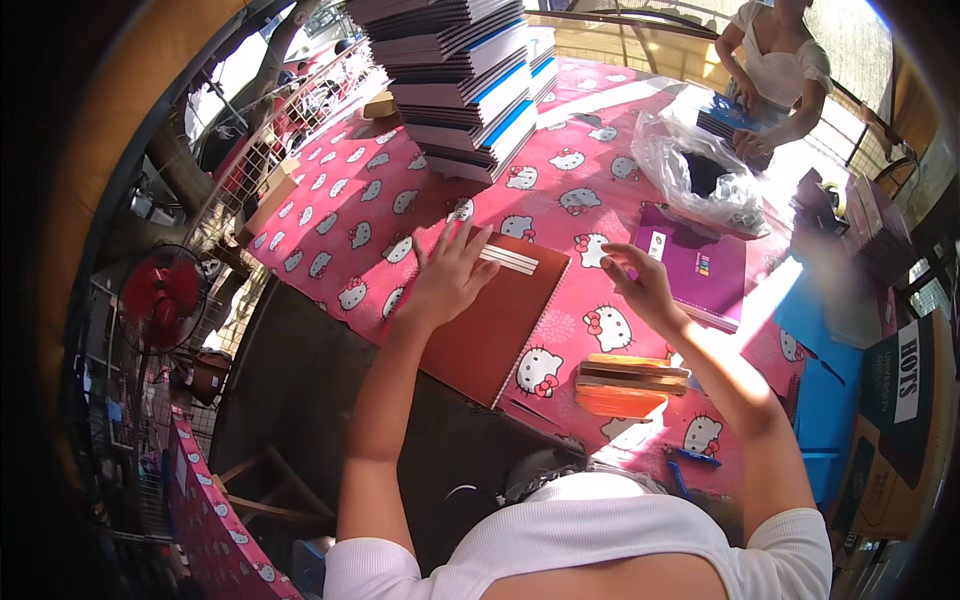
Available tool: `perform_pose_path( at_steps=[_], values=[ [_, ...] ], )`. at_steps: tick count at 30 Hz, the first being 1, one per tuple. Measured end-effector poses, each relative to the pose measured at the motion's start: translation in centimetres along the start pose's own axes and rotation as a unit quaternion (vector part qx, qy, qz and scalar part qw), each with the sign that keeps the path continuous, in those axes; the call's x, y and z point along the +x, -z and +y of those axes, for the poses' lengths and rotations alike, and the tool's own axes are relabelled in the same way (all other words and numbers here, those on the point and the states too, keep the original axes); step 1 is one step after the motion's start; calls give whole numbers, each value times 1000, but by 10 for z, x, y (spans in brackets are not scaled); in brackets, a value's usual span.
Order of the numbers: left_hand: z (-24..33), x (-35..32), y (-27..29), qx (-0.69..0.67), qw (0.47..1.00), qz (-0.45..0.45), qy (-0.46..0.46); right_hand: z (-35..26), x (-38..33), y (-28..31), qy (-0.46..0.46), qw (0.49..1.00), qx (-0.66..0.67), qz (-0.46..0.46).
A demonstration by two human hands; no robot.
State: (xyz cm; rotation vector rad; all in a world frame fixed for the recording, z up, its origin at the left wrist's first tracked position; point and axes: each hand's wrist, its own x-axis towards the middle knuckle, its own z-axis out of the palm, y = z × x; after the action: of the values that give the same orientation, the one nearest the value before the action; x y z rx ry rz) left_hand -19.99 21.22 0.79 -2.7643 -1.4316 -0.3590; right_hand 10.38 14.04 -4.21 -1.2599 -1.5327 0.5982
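Observation:
A reddish-brown spiral notebook (490, 320) lies at an angle at the table's near edge, its coil along the right side. White label strips (512, 259) sit near its top edge. My left hand (450, 278) is spread flat over the notebook's upper left part, fingers apart, thumb by the strips. To the right, my right hand (642, 285) hovers over the table between this notebook and a purple notebook (705, 265). Its fingers are loosely bent, with a gap at the thumb and nothing visible in them.
A tall stack of notebooks (465, 90) rises at the back. Nearer are an orange-and-brown bundle (630, 385) and blue pens (690, 460). Across the table, a person (775, 70) handles dark blue books by a clear plastic bag (690, 170). Cardboard boxes (895, 430) stand at right.

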Motion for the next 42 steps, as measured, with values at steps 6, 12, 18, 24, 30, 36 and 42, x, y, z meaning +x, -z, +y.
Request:
perform_pose_path(
  at_steps=[6, 12, 18, 24, 30, 36, 42],
  values=[
    [-62, -112, -50, -198, 930, 203, 234, 40, 35, -92, 42, 990, 101, 85],
    [-93, -130, -111, -479, 605, 534, 347, 35, 61, -144, -93, 954, 247, 144],
    [-106, -124, -109, -486, 554, 574, 356, 31, 70, -116, 42, 999, 28, 11],
    [-33, -71, 5, -482, 603, 535, 342, 71, 39, 26, 61, 837, -426, -337],
    [101, 26, 6, -772, 561, 215, 206, 106, 19, 36, 77, 828, -467, -301],
    [164, 105, -106, -798, 449, -70, 397, 115, 11, 53, 111, 904, -321, -260],
    [175, 149, -188, -701, 494, -120, 500, 109, 38, 65, 26, 914, -223, -338]
  ],
)
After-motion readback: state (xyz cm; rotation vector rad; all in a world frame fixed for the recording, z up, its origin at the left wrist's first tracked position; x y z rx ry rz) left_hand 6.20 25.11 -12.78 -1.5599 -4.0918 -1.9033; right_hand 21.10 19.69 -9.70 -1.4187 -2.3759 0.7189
